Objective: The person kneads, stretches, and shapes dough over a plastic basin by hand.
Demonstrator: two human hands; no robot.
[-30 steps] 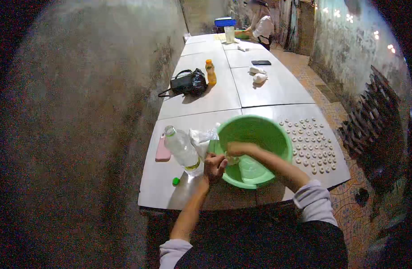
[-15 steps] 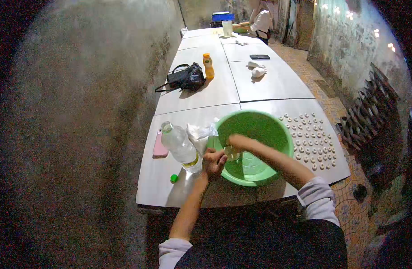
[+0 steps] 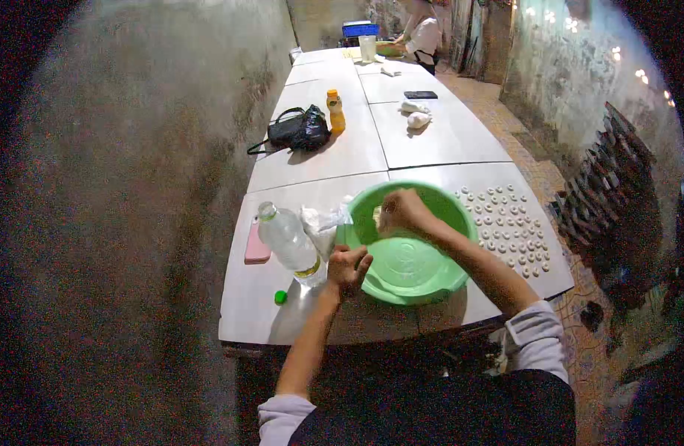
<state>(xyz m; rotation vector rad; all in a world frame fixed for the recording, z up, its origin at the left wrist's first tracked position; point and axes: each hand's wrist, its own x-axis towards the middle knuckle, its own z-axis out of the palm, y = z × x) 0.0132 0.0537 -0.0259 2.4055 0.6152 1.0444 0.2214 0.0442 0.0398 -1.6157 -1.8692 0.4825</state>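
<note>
We find a white table [image 3: 349,157] bearing a green basin [image 3: 410,266] at its near end. Left of the basin stands a clear bottle [image 3: 287,244]. We record the left hand [image 3: 347,270] clenched on the basin's left rim. The right hand [image 3: 406,212], inside, has curled fingers against a pale lump [image 3: 377,215]; we cannot tell whether they grasp it.

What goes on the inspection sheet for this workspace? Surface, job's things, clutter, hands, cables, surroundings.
Surface: white tabletop, visibly panelled.
Job's things: green basin; pale material at the right hand; small ring-shaped pieces in rows, right of basin.
Clutter: clear bottle, green cap, pink phone, black bag, orange-capped bottle.
Hands: left hand curled at basin's left rim, grip unclear; right hand over basin interior.
Cables: nothing seen.
Surroundings: stained wall left, tiled floor right, another person at far end.
</note>
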